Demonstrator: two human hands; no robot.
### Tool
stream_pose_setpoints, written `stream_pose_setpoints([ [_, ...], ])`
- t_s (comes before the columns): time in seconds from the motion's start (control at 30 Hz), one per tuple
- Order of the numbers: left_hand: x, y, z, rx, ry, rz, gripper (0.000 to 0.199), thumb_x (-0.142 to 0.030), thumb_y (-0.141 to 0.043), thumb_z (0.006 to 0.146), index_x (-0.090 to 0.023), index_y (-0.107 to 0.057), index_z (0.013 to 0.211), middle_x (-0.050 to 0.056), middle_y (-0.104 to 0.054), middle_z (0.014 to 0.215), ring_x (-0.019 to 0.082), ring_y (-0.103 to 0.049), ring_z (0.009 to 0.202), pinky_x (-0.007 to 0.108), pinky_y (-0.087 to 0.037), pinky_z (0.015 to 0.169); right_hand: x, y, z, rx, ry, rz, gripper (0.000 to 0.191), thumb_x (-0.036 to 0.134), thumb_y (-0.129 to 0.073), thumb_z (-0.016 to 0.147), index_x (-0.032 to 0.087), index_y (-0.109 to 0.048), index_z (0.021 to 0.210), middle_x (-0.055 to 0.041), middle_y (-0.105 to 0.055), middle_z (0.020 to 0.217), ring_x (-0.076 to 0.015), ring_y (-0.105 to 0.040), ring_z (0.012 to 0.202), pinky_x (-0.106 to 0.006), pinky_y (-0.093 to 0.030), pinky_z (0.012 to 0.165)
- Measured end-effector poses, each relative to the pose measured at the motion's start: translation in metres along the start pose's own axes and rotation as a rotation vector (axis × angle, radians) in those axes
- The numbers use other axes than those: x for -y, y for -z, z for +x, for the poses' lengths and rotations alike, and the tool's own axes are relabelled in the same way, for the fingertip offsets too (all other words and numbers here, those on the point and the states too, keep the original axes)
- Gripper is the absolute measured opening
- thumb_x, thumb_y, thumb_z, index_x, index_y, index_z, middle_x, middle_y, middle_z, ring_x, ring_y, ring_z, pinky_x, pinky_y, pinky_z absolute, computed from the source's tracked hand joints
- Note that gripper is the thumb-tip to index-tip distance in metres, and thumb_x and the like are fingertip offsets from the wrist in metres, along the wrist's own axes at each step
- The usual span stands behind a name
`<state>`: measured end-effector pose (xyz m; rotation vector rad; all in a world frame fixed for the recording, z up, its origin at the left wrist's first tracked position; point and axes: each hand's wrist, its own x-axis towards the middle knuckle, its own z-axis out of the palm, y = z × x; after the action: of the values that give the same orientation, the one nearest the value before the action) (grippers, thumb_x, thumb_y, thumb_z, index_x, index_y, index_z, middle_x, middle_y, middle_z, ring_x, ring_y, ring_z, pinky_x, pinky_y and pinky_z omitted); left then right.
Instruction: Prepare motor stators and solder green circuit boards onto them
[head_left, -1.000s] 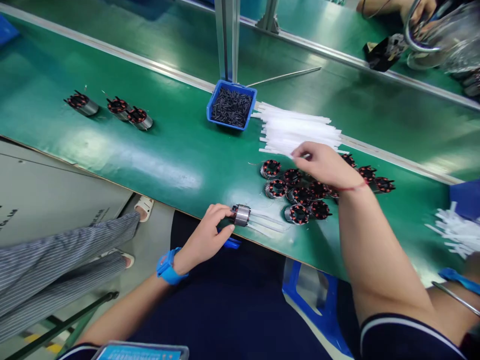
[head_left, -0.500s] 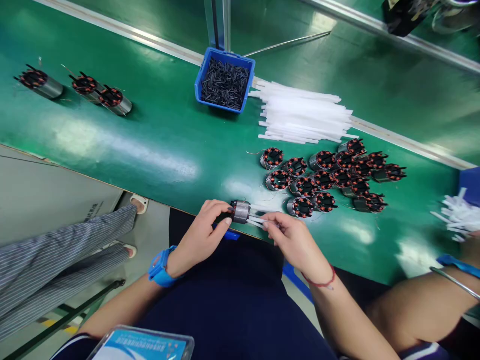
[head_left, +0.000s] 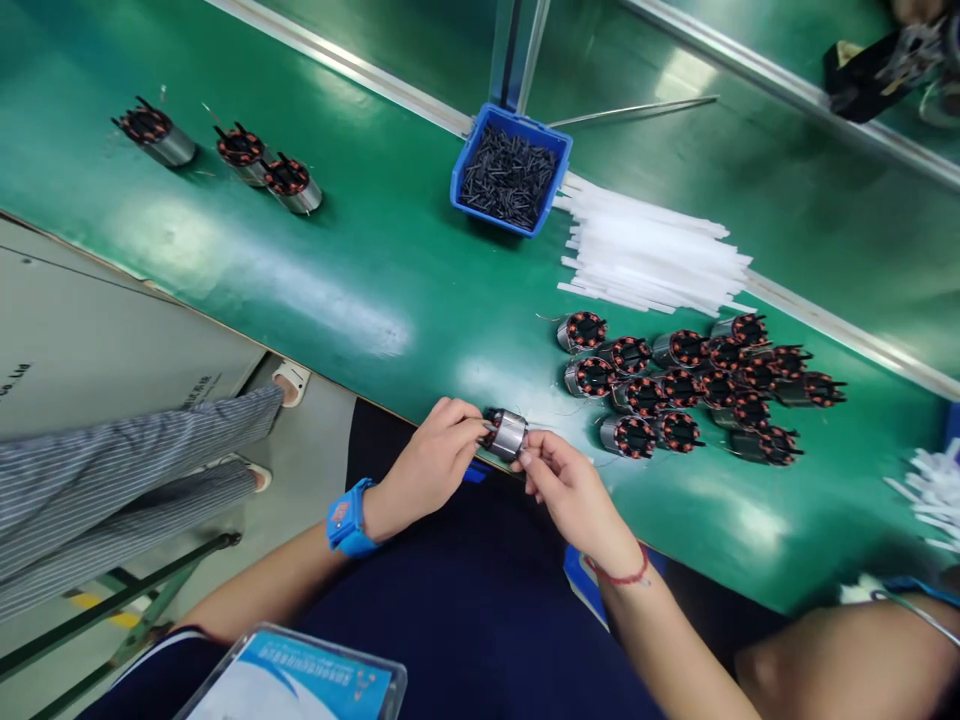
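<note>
A motor stator (head_left: 510, 434), a silver metal cylinder with copper windings, lies on its side at the table's front edge. My left hand (head_left: 439, 455) is closed at its left, wound end, thumb and forefinger pinched there. At the opposite end, my right hand (head_left: 566, 485) has its thumb and fingertips closed against the rim. Whether either hand also pinches a strip or a wire is too small to tell. Right of these hands stand several more wound stators (head_left: 637, 395) with black pieces projecting from their tops.
Behind, a blue bin (head_left: 459, 190) holds many short black tubes. White strips (head_left: 652, 250) lie piled beside it. Three stators (head_left: 289, 185) stand far left. A co-worker's arm (head_left: 847, 650) and more white strips (head_left: 934, 490) are at right. A striped trouser leg (head_left: 150, 440) shows at left.
The view has shifted, so the table's things appear further right. My right hand has come up to the stator's right end, where white strips were showing between them. The co-worker's arm has moved.
</note>
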<state>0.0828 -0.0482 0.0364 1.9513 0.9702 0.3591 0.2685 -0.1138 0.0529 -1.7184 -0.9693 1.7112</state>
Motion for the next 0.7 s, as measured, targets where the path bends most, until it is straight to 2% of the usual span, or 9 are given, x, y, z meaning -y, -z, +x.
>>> stream_pose_setpoints([
  [0.13, 0.0, 0.0, 0.002, -0.005, 0.007, 0.006, 0.016, -0.011, -0.039, 0.092, -0.016, -0.053, 0.089, 0.006, -0.054, 0.092, 0.019, -0.047, 0.088, 0.034, -0.043, 0.08, 0.0, -0.003, 0.0, 0.009, 0.016, 0.037, 0.026, 0.035, -0.056, 0.086, 0.02, -0.059, 0.107, -0.0002, -0.059, 0.083, -0.0115, -0.049, 0.066, -0.023, -0.042, 0.06],
  [0.33, 0.001, 0.005, -0.002, 0.078, 0.008, -0.072, 0.016, -0.01, -0.04, 0.09, -0.017, -0.052, 0.097, 0.006, -0.054, 0.095, 0.018, -0.051, 0.09, 0.031, -0.045, 0.08, -0.007, -0.007, 0.003, -0.066, -0.025, 0.036, 0.027, 0.041, -0.058, 0.085, 0.021, -0.062, 0.103, 0.002, -0.056, 0.069, -0.0122, -0.049, 0.06, -0.024, -0.041, 0.058],
  [0.53, 0.007, 0.0, -0.004, -0.039, -0.012, -0.083, 0.019, -0.018, -0.04, 0.095, -0.017, -0.058, 0.097, 0.006, -0.058, 0.091, 0.018, -0.052, 0.088, 0.031, -0.044, 0.079, -0.006, -0.009, 0.003, -0.077, -0.003, 0.014, 0.03, 0.044, -0.057, 0.084, 0.02, -0.063, 0.102, 0.0002, -0.058, 0.073, -0.013, -0.047, 0.06, -0.025, -0.04, 0.057],
  [0.7, 0.006, 0.0, -0.002, -0.055, -0.004, -0.117, 0.021, -0.022, -0.041, 0.096, -0.016, -0.06, 0.09, 0.005, -0.058, 0.085, 0.017, -0.052, 0.083, 0.029, -0.042, 0.075, -0.005, -0.014, 0.004, -0.136, 0.003, 0.094, 0.035, 0.042, -0.063, 0.08, 0.021, -0.061, 0.109, 0.0003, -0.058, 0.078, -0.0122, -0.045, 0.062, -0.024, -0.039, 0.058],
])
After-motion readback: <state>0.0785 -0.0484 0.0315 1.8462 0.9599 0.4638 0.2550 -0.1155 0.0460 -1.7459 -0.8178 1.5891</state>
